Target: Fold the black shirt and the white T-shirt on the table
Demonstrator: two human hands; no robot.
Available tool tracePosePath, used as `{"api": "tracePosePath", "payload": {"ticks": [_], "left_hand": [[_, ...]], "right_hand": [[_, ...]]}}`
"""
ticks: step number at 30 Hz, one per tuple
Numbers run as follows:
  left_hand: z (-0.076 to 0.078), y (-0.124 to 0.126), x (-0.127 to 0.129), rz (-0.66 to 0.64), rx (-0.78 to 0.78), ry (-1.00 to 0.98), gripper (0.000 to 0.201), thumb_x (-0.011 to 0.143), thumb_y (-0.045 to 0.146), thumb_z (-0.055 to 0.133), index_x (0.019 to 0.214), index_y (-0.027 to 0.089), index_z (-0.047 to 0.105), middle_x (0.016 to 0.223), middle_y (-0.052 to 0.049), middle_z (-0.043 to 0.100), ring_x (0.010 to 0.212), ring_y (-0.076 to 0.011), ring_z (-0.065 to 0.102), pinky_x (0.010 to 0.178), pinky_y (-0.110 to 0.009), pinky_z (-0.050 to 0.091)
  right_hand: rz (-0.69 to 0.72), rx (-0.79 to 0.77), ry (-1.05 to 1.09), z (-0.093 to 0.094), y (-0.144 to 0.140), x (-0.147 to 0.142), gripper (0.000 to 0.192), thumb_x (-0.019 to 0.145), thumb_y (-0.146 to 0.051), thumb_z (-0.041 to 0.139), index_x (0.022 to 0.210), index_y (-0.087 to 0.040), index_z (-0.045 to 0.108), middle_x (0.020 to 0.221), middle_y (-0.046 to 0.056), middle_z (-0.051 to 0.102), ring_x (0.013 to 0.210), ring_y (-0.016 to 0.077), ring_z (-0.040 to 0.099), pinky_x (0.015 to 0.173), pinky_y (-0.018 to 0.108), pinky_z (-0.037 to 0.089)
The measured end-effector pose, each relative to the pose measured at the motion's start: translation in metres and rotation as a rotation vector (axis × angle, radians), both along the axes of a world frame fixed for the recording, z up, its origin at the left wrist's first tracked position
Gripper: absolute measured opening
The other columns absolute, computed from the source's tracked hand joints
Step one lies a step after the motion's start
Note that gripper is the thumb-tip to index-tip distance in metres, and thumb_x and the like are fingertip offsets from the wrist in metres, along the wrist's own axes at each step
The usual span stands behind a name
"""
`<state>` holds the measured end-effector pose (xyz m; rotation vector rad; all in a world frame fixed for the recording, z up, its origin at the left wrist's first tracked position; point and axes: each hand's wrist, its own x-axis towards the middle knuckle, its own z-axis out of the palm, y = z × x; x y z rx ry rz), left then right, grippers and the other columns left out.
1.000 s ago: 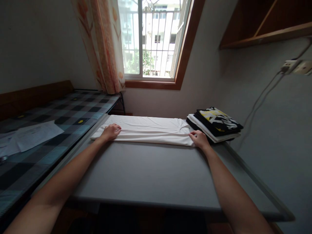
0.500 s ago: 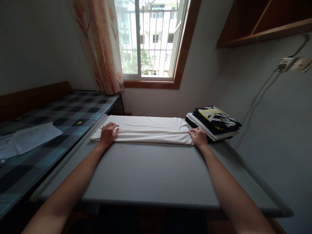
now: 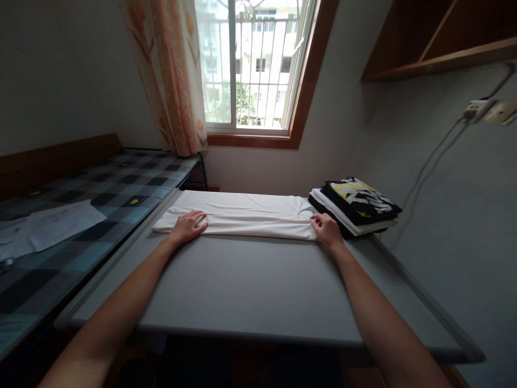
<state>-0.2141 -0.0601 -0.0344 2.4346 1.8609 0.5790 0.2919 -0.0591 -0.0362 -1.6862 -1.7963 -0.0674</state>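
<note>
Loose grip on the left: that left hand (image 3: 188,226) was laid over the near edge of the cloth, fingers a bit bent and the thumb apart from them, so released rather than clenched. Right hand (image 3: 328,230) had its thumb and fingertips bunched at the other end, touching the fabric, but honestly couldn't tell if it was pinching it or just resting there.

What they were on was a white, soft-fabric garment (image 3: 250,206) folded into a long flat strip, lying crosswise at the far part of a pale grey, flat-topped table (image 3: 250,285). You could see a curved neckline toward its right end, and a folded band ran along the near side between the hands. Its left end stuck out past the left hand.

Just beside the right hand sat a neat stack of folded black and white clothes (image 3: 357,207), the top one black with a yellow-and-white print. Off to the left, some white printed paper sheets (image 3: 62,223) lay on a blue-grey-and-black checked mattress (image 3: 161,167).
</note>
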Motion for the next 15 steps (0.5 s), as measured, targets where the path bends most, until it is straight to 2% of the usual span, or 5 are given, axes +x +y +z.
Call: {"api": "tracePosePath", "payload": {"ticks": [4, 8, 12, 15], "left_hand": [[0.001, 0.000, -0.001, 0.005, 0.040, -0.003, 0.048, 0.088, 0.048, 0.050, 0.128, 0.024, 0.061, 0.137, -0.009, 0.058, 0.128, -0.0269, 0.051, 0.108, -0.039, 0.036], [0.000, 0.001, -0.001, 0.030, -0.001, -0.014, 0.044, 0.089, 0.047, 0.048, 0.124, 0.024, 0.064, 0.137, -0.008, 0.059, 0.127, -0.0267, 0.053, 0.107, -0.039, 0.037], [-0.001, 0.002, -0.001, 0.046, -0.035, -0.019, 0.046, 0.091, 0.047, 0.048, 0.127, 0.024, 0.062, 0.140, -0.008, 0.057, 0.128, -0.0271, 0.051, 0.108, -0.041, 0.036], [0.000, 0.004, -0.007, 0.134, -0.050, -0.022, 0.044, 0.093, 0.047, 0.045, 0.126, 0.024, 0.062, 0.142, -0.009, 0.056, 0.130, -0.0284, 0.048, 0.110, -0.046, 0.032]], "right_hand": [[0.186, -0.084, 0.035, -0.004, 0.000, -0.013, 0.023, 0.085, -0.029, 0.054, 0.093, -0.018, 0.072, 0.089, 0.008, 0.065, 0.079, 0.0193, 0.063, 0.079, 0.030, 0.048], [0.193, -0.162, -0.001, -0.008, -0.001, -0.017, 0.026, 0.086, -0.032, 0.057, 0.101, -0.018, 0.074, 0.094, 0.010, 0.065, 0.087, 0.0212, 0.063, 0.084, 0.031, 0.048], [0.193, -0.177, 0.013, -0.007, -0.001, -0.014, 0.026, 0.086, -0.032, 0.057, 0.101, -0.019, 0.074, 0.095, 0.010, 0.065, 0.088, 0.0208, 0.063, 0.084, 0.031, 0.049], [0.203, -0.179, 0.024, -0.006, -0.002, -0.014, 0.026, 0.086, -0.032, 0.057, 0.101, -0.019, 0.074, 0.095, 0.010, 0.065, 0.088, 0.0206, 0.063, 0.083, 0.030, 0.049]]}}
